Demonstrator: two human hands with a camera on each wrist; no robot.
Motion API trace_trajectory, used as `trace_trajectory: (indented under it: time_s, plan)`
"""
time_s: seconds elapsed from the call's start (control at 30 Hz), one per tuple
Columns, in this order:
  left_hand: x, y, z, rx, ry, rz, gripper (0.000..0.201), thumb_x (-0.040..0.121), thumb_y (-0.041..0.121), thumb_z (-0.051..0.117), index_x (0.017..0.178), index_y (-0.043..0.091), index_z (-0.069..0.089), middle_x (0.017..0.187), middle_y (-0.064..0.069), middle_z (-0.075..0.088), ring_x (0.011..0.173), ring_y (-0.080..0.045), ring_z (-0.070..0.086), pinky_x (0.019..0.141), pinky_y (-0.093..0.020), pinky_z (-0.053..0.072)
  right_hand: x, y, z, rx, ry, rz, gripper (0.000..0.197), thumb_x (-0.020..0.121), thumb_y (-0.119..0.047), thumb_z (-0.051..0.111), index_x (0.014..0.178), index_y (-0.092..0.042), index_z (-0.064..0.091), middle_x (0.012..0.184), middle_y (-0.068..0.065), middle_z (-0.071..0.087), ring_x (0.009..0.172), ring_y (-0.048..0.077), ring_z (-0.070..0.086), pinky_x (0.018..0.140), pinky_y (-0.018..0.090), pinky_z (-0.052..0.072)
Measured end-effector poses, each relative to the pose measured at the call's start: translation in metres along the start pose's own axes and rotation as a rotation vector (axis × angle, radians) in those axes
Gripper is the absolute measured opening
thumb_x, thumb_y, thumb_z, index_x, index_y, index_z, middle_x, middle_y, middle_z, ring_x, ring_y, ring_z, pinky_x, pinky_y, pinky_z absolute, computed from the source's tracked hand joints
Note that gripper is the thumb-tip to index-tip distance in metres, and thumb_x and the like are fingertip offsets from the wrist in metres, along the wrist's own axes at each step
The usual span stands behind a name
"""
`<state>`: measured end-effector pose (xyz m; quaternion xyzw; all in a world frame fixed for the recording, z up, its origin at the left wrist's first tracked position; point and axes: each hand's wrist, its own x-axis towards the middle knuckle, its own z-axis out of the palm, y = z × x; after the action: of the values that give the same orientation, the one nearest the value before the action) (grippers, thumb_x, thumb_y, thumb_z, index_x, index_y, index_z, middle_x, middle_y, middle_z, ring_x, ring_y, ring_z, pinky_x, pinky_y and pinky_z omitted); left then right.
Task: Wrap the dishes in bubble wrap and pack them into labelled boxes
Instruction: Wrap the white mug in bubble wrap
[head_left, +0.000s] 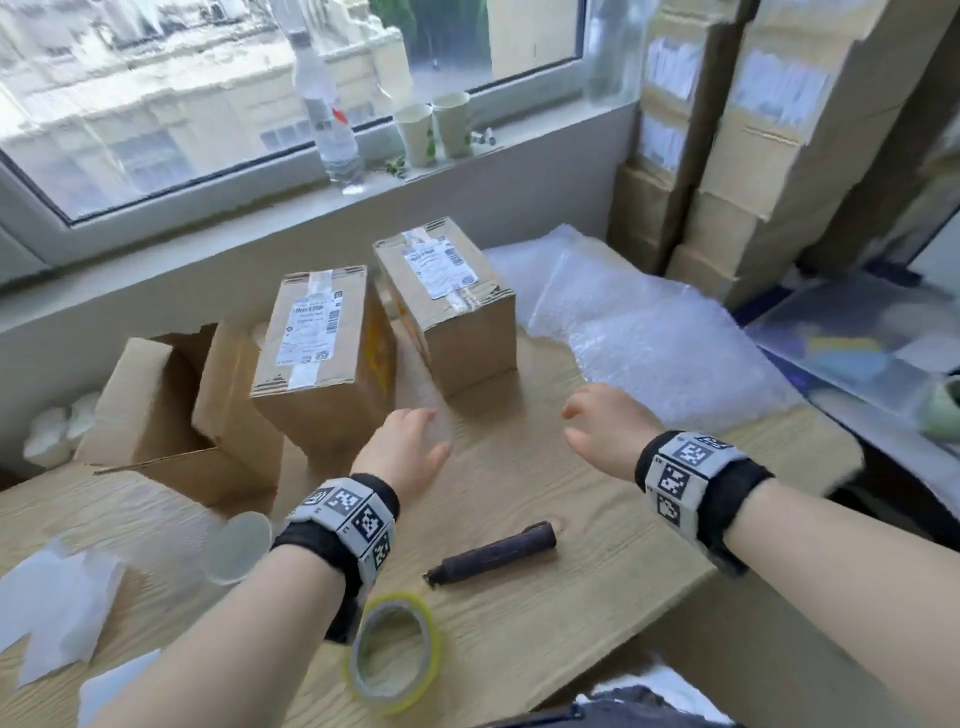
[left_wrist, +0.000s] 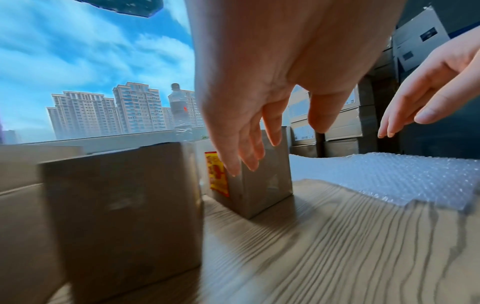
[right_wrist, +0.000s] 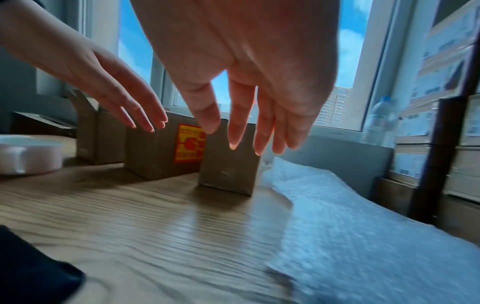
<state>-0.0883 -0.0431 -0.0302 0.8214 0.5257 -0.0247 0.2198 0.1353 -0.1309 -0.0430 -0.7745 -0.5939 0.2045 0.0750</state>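
Both hands were held out above the wooden table (head_left: 597, 597), palms down, nothing gripped. The left hand (head_left: 402, 447) was seen with fingers straight and loosely spread, hovering just in front of the gap between two sealed boxes; the right hand (head_left: 597, 431) was likewise relaxed and empty, fingers extended, at about two o'clock from the left. At twelve o'clock from the left hand, the left sealed box (head_left: 317, 358) and the right sealed box (head_left: 447, 301) were stood upright close together, each taped shut and topped with a white shipping label bearing barcodes and small print too blurred to be read. A red-and-yellow sticker (right_wrist: 189, 143) was shown on the left box's side facing the gap; its writing could not be made out. An open box (head_left: 176, 415) with raised flaps was placed at nine o'clock of the sealed pair. Bubble wrap (head_left: 649, 332) was spread at two o'clock, past the right hand, touching the right box's far side. Nearer the body, a dark marker (head_left: 491, 553) and a roll of clear tape (head_left: 395, 652) were laid on the table, and a white dish (right_wrist: 28, 154) was caught in the right wrist view at nine o'clock.
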Motion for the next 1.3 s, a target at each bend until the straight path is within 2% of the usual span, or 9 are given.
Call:
trace_trajectory:
  time_s: [0.23, 0.43, 0.53, 0.63, 0.8, 1.0, 1.07, 1.13, 1.3]
  plan:
    - [0.062, 0.104, 0.039, -0.016, -0.065, 0.035, 0.051, 0.096, 0.036, 0.048, 0.142, 0.016, 0.038, 0.146, -0.005, 0.038, 0.13, -0.019, 0.041, 0.105, -0.028, 0.033, 0.031, 0.127, -0.019, -0.12, -0.109, 0.085, 0.039, 0.089, -0.02, 0.053, 0.128, -0.021, 0.048, 0.132, -0.003, 0.044, 0.126, 0.02, 0.038, 0.099, 0.034, 0.04]
    - [0.089, 0.16, 0.073, -0.046, -0.138, -0.016, 0.051, 0.095, 0.037, 0.05, 0.14, 0.016, 0.04, 0.144, -0.005, 0.039, 0.132, -0.017, 0.039, 0.106, -0.026, 0.03, 0.054, 0.182, -0.016, -0.238, -0.189, 0.026, 0.036, 0.088, -0.009, 0.052, 0.123, -0.017, 0.048, 0.134, 0.001, 0.043, 0.127, 0.022, 0.038, 0.099, 0.036, 0.041]
    - [0.096, 0.177, 0.082, -0.047, -0.177, -0.033, 0.051, 0.095, 0.037, 0.05, 0.141, 0.017, 0.039, 0.145, -0.004, 0.039, 0.131, -0.017, 0.039, 0.106, -0.028, 0.032, 0.063, 0.194, -0.016, -0.241, -0.204, 0.007, 0.03, 0.087, -0.011, 0.054, 0.116, -0.016, 0.051, 0.126, 0.001, 0.046, 0.118, 0.022, 0.045, 0.089, 0.036, 0.046]
    - [0.1, 0.187, 0.086, -0.039, -0.215, -0.046, 0.052, 0.096, 0.039, 0.049, 0.142, 0.017, 0.038, 0.144, -0.005, 0.039, 0.13, -0.018, 0.041, 0.106, -0.028, 0.033, 0.067, 0.199, -0.014, -0.244, -0.227, -0.019, 0.046, 0.08, -0.026, 0.069, 0.12, -0.018, 0.047, 0.123, -0.001, 0.043, 0.116, 0.02, 0.045, 0.086, 0.032, 0.045]
    - [0.109, 0.194, 0.086, -0.031, -0.243, -0.069, 0.051, 0.096, 0.039, 0.049, 0.141, 0.016, 0.04, 0.143, -0.006, 0.04, 0.125, -0.019, 0.045, 0.102, -0.029, 0.036, 0.075, 0.205, -0.01, -0.217, -0.161, -0.023, 0.014, 0.088, -0.007, 0.052, 0.101, -0.012, 0.055, 0.109, 0.002, 0.049, 0.102, 0.022, 0.05, 0.064, 0.028, 0.035]
    - [0.116, 0.196, 0.092, -0.079, -0.272, -0.084, 0.052, 0.095, 0.039, 0.05, 0.14, 0.014, 0.042, 0.141, -0.007, 0.043, 0.125, -0.019, 0.048, 0.104, -0.031, 0.038, 0.078, 0.211, -0.01, -0.196, -0.191, -0.057, 0.018, 0.088, -0.021, 0.06, 0.104, -0.017, 0.053, 0.114, -0.003, 0.046, 0.107, 0.018, 0.046, 0.072, 0.028, 0.041]
    - [0.115, 0.196, 0.095, -0.081, -0.283, -0.089, 0.052, 0.095, 0.039, 0.05, 0.14, 0.015, 0.042, 0.142, -0.006, 0.044, 0.125, -0.019, 0.047, 0.105, -0.032, 0.038, 0.08, 0.213, -0.006, -0.145, -0.175, -0.003, 0.005, 0.088, -0.015, 0.054, 0.089, -0.016, 0.049, 0.106, 0.0, 0.048, 0.102, 0.02, 0.05, 0.066, 0.028, 0.033]
    - [0.114, 0.195, 0.096, -0.078, -0.29, -0.099, 0.052, 0.095, 0.041, 0.05, 0.14, 0.016, 0.042, 0.141, -0.006, 0.043, 0.126, -0.019, 0.047, 0.106, -0.035, 0.038, 0.081, 0.213, -0.006, -0.067, -0.149, 0.044, 0.01, 0.089, -0.016, 0.053, 0.082, -0.015, 0.046, 0.099, 0.0, 0.049, 0.095, 0.021, 0.053, 0.065, 0.029, 0.032]
    - [0.112, 0.192, 0.093, -0.135, -0.276, -0.117, 0.052, 0.094, 0.043, 0.05, 0.137, 0.013, 0.046, 0.138, -0.007, 0.049, 0.123, -0.021, 0.05, 0.103, -0.034, 0.039, 0.075, 0.191, -0.034, 0.035, -0.066, 0.032, 0.008, 0.097, -0.017, 0.046, 0.09, -0.014, 0.043, 0.096, 0.003, 0.049, 0.078, 0.02, 0.047, 0.066, 0.033, 0.04]
